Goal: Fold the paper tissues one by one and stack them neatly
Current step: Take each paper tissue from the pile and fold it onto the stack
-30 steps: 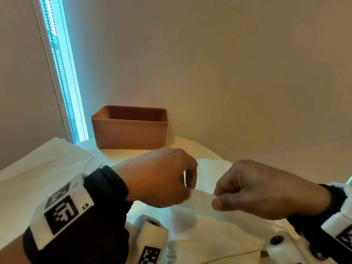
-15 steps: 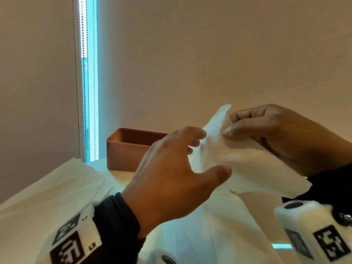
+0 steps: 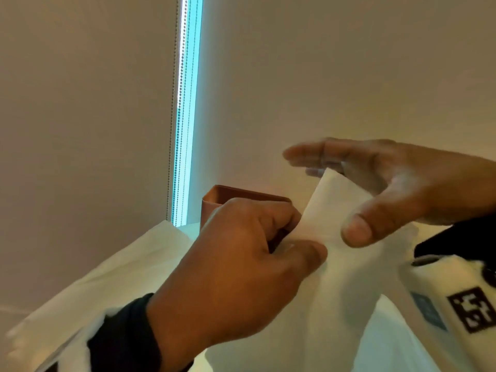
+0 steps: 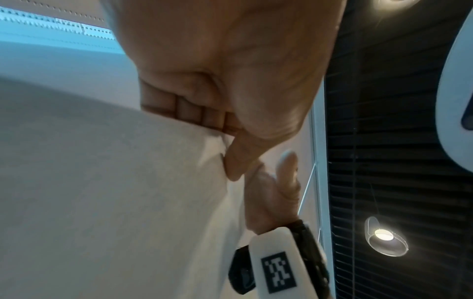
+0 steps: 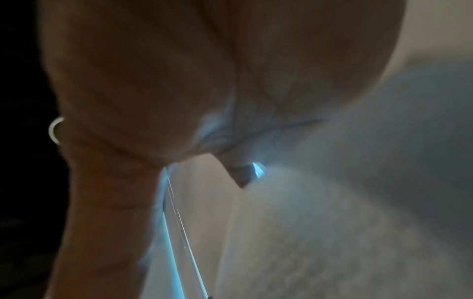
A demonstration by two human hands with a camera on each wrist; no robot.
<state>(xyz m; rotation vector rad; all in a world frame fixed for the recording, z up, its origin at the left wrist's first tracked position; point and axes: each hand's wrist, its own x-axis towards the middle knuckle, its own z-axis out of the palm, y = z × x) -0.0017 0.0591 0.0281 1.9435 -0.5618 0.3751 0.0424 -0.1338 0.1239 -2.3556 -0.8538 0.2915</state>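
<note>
A white paper tissue is held up in the air in front of me, its top corner pointing up. My left hand pinches its left edge between the thumb and curled fingers, which the left wrist view confirms at the tissue edge. My right hand is to the right with blurred, straight fingers above the sheet. Its thumb touches the front of the tissue. The right wrist view shows only my palm and the grey sheet.
A terracotta box stands on the table behind my left hand. A pile of white tissues lies at the left. A bright window strip with a bead chain runs up the wall. More white tissue hangs or lies below my hands.
The tissue was lifted off the table into the air. My left hand, open half a second ago, now pinches its left edge. My right hand's fingers have straightened out of their pinch.
</note>
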